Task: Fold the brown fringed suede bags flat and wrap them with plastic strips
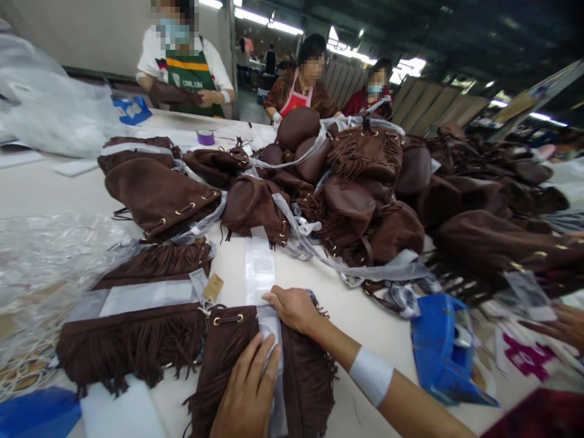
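A dark brown fringed bag (pixel 228 353) lies in front of me with gold eyelets at its top edge. A clear plastic sleeve (pixel 260 267) runs lengthwise down its middle and sticks out beyond the top. Flat on the bag and the sleeve rests my left hand (pixel 249 389), its fingers stretched out. My right hand (pixel 294 309) has its fingers curled at the sleeve's edge, by the top of the bag, and seems to pinch it; the fingertips are partly hidden. To the left lies another fringed bag (pixel 132 340) with a plastic-covered strap and a tan tag (pixel 213 287).
A heap of brown bags (pixel 351 201) fills the far side of the table (pixel 365 328). At right stands a blue tape dispenser (pixel 440 347), near another person's hand (pixel 566 322). Plastic wrap (pixel 59 261) covers the left. Several masked or aproned people (pixel 196 79) stand opposite.
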### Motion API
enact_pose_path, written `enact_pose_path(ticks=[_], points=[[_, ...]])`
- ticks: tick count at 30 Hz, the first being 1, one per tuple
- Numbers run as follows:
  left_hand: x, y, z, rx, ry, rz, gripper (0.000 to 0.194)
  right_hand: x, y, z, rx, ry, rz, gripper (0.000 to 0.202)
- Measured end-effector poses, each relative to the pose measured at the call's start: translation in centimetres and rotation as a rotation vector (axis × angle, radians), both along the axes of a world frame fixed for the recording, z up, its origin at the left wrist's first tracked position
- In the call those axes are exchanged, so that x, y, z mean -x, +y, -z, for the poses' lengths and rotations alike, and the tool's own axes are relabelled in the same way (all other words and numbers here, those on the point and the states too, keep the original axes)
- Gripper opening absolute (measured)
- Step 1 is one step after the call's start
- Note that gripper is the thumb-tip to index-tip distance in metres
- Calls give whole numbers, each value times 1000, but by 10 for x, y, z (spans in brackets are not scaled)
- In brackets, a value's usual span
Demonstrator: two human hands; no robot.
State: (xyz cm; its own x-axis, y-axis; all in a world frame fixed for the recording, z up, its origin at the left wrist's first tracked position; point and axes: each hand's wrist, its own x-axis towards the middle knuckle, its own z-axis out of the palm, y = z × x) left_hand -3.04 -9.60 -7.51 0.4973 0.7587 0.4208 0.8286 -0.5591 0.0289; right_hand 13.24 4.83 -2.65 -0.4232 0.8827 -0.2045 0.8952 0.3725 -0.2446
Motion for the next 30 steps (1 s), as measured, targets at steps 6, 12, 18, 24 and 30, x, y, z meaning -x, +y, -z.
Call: enact_pose_path(ticks=[6,12,18,24,30], points=[[-1,-2,-6,52,-28,-25,54,4,3,3,39,-36,49,55],[-8,-5,-16,46,0,-60,51,10,4,4,33,-71,74,54],[-9,-15,-16,43,-12,-56,54,12,2,-1,25,-92,85,54],[-7,-20,-19,102,-66,-28,54,11,1,0,29,-92,85,57],[-5,-21,-14,147,-142,16,55,11,-3,0,0,-91,96,54]])
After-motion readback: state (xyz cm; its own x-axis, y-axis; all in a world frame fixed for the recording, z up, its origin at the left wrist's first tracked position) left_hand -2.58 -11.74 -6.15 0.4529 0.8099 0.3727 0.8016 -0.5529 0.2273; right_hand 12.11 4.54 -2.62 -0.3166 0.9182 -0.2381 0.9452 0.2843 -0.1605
